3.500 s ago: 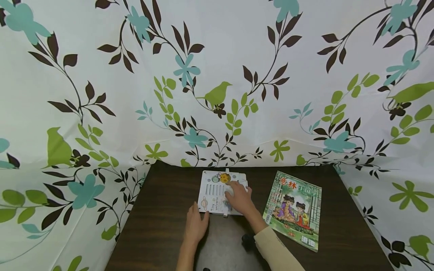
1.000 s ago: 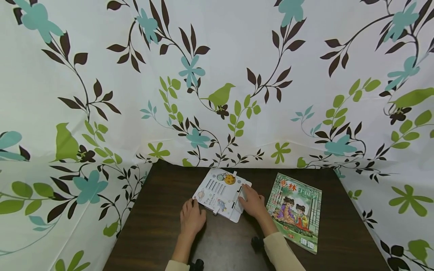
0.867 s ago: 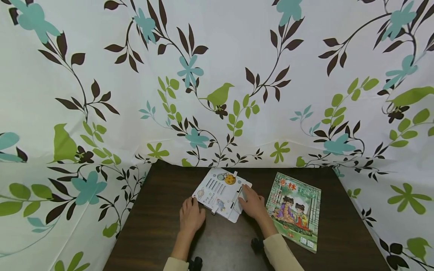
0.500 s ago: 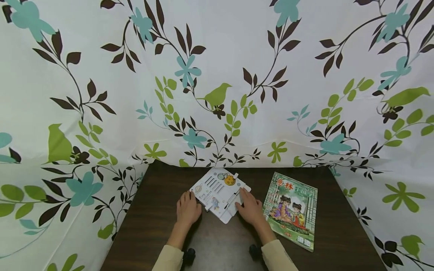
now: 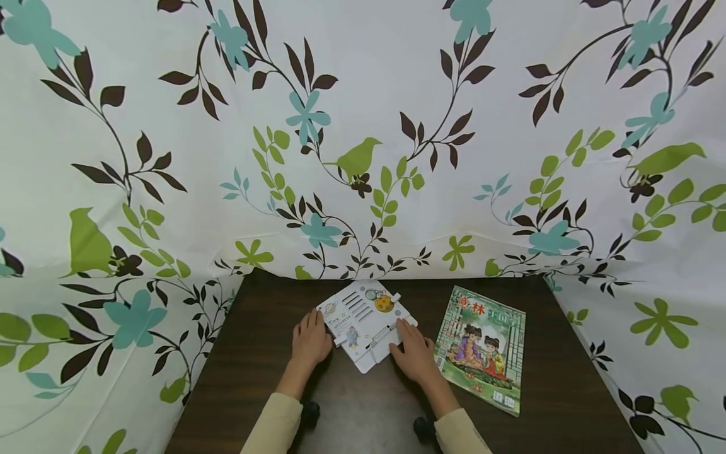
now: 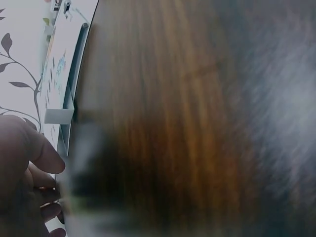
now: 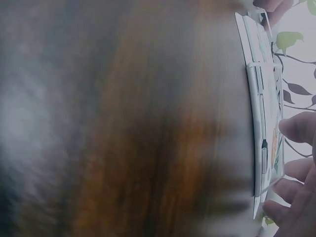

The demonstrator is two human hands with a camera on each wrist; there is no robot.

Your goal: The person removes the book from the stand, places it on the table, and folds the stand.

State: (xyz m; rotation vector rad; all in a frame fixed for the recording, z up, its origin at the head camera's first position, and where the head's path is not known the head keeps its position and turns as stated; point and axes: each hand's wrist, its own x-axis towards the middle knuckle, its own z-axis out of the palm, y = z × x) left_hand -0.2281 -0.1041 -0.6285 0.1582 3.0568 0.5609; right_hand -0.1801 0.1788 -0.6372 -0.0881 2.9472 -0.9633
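Note:
A white, flat-folded book stand (image 5: 348,309) printed with planets, an astronaut and "Tiny universe" lies turned at an angle on the dark table. My left hand (image 5: 312,340) touches its left corner with relaxed fingers. At the right corner, the fingers of my right hand (image 5: 416,356) rest on the edge, thumb spread toward the near side. In the left wrist view, a white clip (image 6: 59,116) sticks out from the stand's edge near my thumb. The right wrist view shows the stand's layered edge (image 7: 256,123) beside my right fingers. Some fingertips are hidden.
A green illustrated magazine (image 5: 479,350) lies to the right of my right hand. Dark wood-grain tabletop (image 5: 227,378) surrounds the stand. Behind the table's back edge hangs a white cloth (image 5: 363,208) with leaves and birds. Dark round pieces (image 5: 310,415) sit at both wrists.
The stand has turned clockwise from nearly square to a slanted position. My right hand has left its top face for the right edge. My left hand has shifted up and left.

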